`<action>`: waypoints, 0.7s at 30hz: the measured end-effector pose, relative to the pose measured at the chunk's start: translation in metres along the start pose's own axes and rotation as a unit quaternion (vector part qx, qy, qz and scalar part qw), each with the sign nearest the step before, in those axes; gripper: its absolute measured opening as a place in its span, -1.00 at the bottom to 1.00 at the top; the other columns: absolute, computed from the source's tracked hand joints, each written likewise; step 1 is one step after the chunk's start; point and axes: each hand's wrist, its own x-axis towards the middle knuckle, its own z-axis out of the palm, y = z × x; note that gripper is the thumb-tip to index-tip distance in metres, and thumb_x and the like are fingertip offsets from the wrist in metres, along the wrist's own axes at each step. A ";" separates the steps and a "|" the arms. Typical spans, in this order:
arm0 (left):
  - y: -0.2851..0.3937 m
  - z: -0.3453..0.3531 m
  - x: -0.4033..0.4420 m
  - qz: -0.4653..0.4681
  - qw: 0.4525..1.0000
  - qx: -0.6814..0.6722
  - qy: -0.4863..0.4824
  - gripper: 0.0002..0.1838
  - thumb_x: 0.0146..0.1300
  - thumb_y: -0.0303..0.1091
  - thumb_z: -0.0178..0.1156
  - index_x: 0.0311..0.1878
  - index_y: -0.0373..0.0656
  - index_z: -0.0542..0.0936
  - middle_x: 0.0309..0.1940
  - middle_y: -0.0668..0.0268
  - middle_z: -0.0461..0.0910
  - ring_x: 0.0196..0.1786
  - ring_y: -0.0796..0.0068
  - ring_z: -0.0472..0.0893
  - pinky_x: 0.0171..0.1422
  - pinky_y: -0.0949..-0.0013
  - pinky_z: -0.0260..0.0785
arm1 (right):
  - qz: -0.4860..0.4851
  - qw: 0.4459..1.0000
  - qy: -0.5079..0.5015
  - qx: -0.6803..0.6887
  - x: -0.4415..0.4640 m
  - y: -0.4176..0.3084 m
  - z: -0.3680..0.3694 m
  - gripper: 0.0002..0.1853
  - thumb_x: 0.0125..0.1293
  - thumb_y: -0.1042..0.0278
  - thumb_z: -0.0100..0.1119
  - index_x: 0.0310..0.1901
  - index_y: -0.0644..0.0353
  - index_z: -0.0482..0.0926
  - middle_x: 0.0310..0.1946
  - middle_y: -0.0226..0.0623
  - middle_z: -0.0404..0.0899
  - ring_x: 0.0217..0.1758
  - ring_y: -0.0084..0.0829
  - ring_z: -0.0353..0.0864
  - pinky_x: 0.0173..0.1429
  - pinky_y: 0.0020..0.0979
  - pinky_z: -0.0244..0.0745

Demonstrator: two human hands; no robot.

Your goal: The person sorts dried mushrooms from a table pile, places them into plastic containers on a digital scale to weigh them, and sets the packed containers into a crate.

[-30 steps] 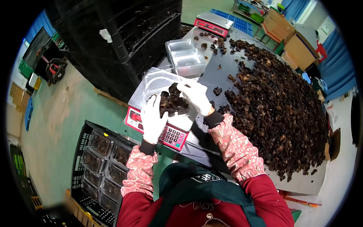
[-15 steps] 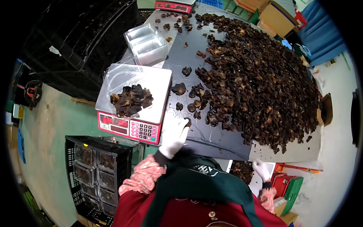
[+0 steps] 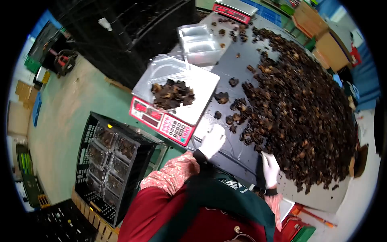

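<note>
My left hand, in a white glove, is over the near table edge beside the red-and-white digital scale. Its fingers look loosely apart, and no piece shows in them. My right hand, also gloved, reaches to the near edge of a large heap of dark wood ear mushrooms, fingers stretched out. On the scale's plate lies a clear plastic container with a clump of wood ears in it. A few loose wood ears lie between scale and heap.
Stacked clear plastic trays stand behind the scale, with a second scale farther back. Black crates rise at the back left. A black crate of filled clear boxes stands lower left. Cardboard boxes are at far right.
The view has swung, shifting the scene rightward. My right hand has come up from below the table edge to the heap. The dark piece at my left fingertips no longer shows.
</note>
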 end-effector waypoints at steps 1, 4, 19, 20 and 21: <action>0.006 -0.005 -0.001 -0.102 0.993 -0.053 -0.035 -0.82 0.19 -0.36 0.25 -0.20 -0.14 0.48 -0.24 0.15 0.47 -0.20 0.13 0.59 -0.22 0.13 0.49 | -0.041 0.999 0.009 -0.023 0.019 -0.012 0.011 -0.85 0.34 0.43 0.23 -0.10 0.14 0.71 -0.27 -0.22 0.66 -0.19 -0.19 0.67 -0.09 -0.35 0.55; 0.003 -0.011 -0.007 -0.104 0.975 -0.194 0.014 -0.77 0.14 -0.59 0.21 -0.14 -0.17 0.46 -0.26 0.23 0.45 -0.20 0.39 0.51 -0.08 0.34 0.42 | -0.108 0.982 -0.022 -0.153 0.076 -0.016 0.042 -0.82 0.29 0.39 0.23 -0.08 0.11 0.68 -0.24 -0.26 0.63 -0.11 -0.21 0.62 -0.01 -0.30 0.49; 0.045 -0.153 -0.021 -0.301 0.750 -0.586 -0.053 -0.68 0.31 -0.47 0.23 0.10 -0.35 0.53 -0.12 0.14 0.66 -0.10 0.39 0.67 0.09 0.33 0.52 | -0.216 0.970 -0.112 0.005 0.173 -0.092 0.181 -0.90 0.19 0.47 0.15 -0.24 0.16 0.56 -0.17 -0.14 0.55 -0.07 -0.07 0.59 -0.02 -0.16 0.53; 0.043 -0.169 -0.018 -0.289 0.766 -0.574 -0.011 -0.71 0.30 -0.51 0.21 0.08 -0.32 0.54 -0.14 0.16 0.65 -0.11 0.40 0.66 0.09 0.34 0.51 | -0.176 0.979 -0.074 0.068 0.177 -0.098 0.178 -0.92 0.18 0.49 0.15 -0.27 0.17 0.54 -0.18 -0.15 0.55 -0.09 -0.06 0.60 -0.05 -0.14 0.53; 0.037 -0.184 -0.015 -0.269 0.799 -0.537 0.033 -0.72 0.31 -0.54 0.20 0.08 -0.30 0.54 -0.14 0.19 0.64 -0.11 0.43 0.65 0.08 0.38 0.50 | -0.131 0.988 -0.058 0.051 0.186 -0.100 0.173 -0.84 0.16 0.50 0.16 -0.20 0.16 0.56 -0.10 -0.14 0.56 -0.06 -0.05 0.62 -0.02 -0.14 0.55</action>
